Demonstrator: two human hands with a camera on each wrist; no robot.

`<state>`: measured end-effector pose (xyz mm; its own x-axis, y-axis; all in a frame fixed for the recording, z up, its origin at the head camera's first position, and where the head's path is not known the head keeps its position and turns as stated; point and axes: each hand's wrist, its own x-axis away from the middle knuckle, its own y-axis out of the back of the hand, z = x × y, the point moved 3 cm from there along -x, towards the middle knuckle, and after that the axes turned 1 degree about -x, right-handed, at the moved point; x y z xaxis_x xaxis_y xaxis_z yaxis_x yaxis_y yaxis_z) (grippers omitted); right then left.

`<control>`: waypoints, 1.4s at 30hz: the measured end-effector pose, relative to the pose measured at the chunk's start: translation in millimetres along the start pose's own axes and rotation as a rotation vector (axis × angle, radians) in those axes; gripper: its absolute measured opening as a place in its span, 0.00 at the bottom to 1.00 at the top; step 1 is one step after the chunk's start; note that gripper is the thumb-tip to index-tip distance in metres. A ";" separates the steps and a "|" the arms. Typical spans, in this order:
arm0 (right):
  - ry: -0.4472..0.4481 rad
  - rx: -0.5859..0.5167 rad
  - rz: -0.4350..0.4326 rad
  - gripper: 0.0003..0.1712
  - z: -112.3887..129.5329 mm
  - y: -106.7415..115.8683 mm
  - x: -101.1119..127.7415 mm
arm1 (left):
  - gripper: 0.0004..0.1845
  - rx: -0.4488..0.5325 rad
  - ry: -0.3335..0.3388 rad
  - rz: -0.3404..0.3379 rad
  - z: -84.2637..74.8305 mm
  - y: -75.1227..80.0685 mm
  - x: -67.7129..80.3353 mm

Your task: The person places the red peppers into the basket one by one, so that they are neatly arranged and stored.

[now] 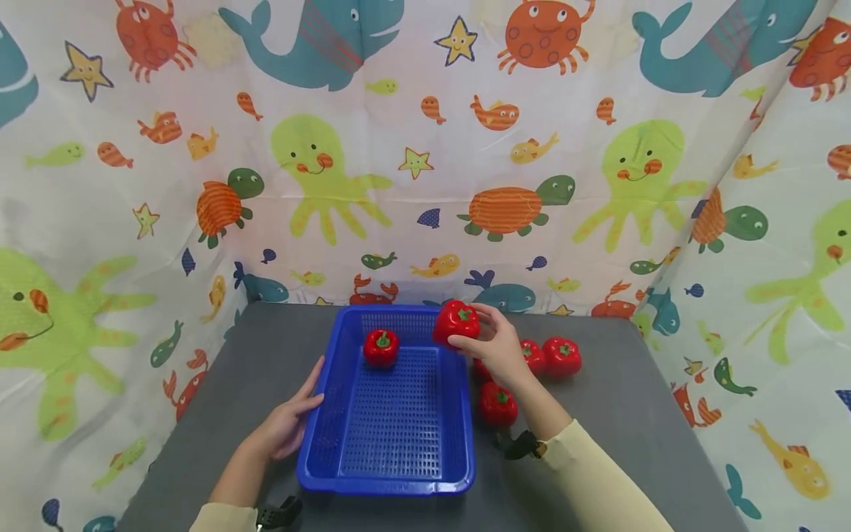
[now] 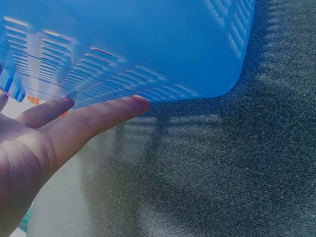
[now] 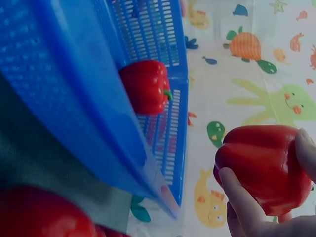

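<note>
A person's right hand grips a red bell pepper between thumb and curled fingers, holding it in the air over the far right corner of a blue perforated basket. The right wrist view shows the same pepper pinched at its lower side by the thumb and fingertips, clear of the basket's rim.

The left hand lies flat on the desk with its fingers straight and loosely spread, the fingertips touching the outer wall of the basket on its left side; it holds nothing.

A second red pepper sits inside the basket near its far left corner, stem up; in the right wrist view it rests against the slotted floor and wall.

Just right of the basket, loose peppers lie on the grey desk: one close to the basket's right wall, near the right forearm, another farther toward the right edge, and one between it and the hand, partly hidden by the hand. How many more lie behind the hand cannot be told.

The basket stands near the middle of the desk, its near rim toward the person. A sea-creature patterned cloth hangs behind the far edge and along both sides.
</note>
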<state>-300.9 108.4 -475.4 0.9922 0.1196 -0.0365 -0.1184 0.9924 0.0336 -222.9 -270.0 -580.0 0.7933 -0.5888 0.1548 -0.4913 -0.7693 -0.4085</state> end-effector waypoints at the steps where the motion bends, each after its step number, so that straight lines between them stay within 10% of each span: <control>1: -0.004 -0.011 -0.002 0.46 -0.8 -4.3 -1.1 | 0.35 0.000 0.002 0.004 -0.1 -0.6 1.0; 14: -0.087 0.074 -0.048 0.47 -15.3 -54.2 -37.0 | 0.35 0.005 -0.001 0.002 -2.8 -1.0 0.0; 30: -0.184 0.497 -0.082 0.47 -58.1 -80.5 -53.8 | 0.35 0.035 -0.011 0.032 4.4 4.4 -3.4; 42: -0.175 0.523 -0.044 0.48 -70.0 -87.1 -62.8 | 0.35 0.008 -0.017 0.027 -4.9 -1.2 0.4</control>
<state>-355.7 16.5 -545.9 0.9929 0.0275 0.1158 -0.0851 0.8445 0.5288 -223.7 -270.5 -575.1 0.7861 -0.6048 0.1280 -0.5097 -0.7512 -0.4194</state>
